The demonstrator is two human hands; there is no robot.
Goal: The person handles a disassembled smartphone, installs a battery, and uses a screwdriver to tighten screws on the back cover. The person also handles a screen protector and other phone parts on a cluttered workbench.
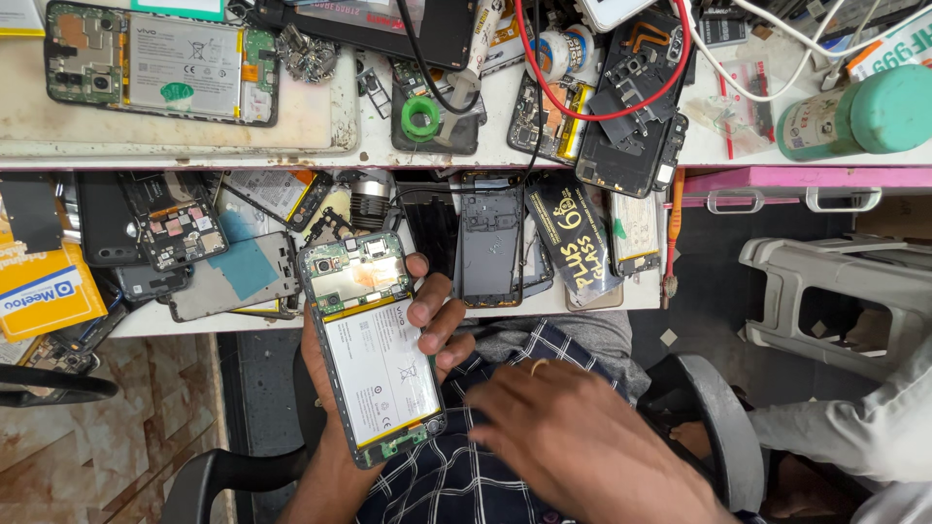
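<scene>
Two levels of desk [175, 136] carry the clutter: a white upper top and a lower shelf under its front edge, both strewn with stripped phones, frames and boards. On the upper top's left corner lies a second opened phone [160, 63]; toward the right edge stands a green-capped bottle [854, 116], with a red wire [621, 112] looped over parts near the middle.

Off the shelf's front edge, over the person's lap, the left hand [427, 325] grasps an opened phone [374, 354] from behind, fingers wrapped round its right side, back cover off, battery and boards bare. The right hand [582, 442] is blurred, lying loosely curled on the checked shirt, holding nothing that I can tell.

Judging by this, the main risk is a drop: the phone is held one-handed over open floor, and a slip would land on exposed parts. Fingertips pressing the bare battery could dent it. Loose pieces at the shelf's front edge could be knocked off by an elbow.
</scene>
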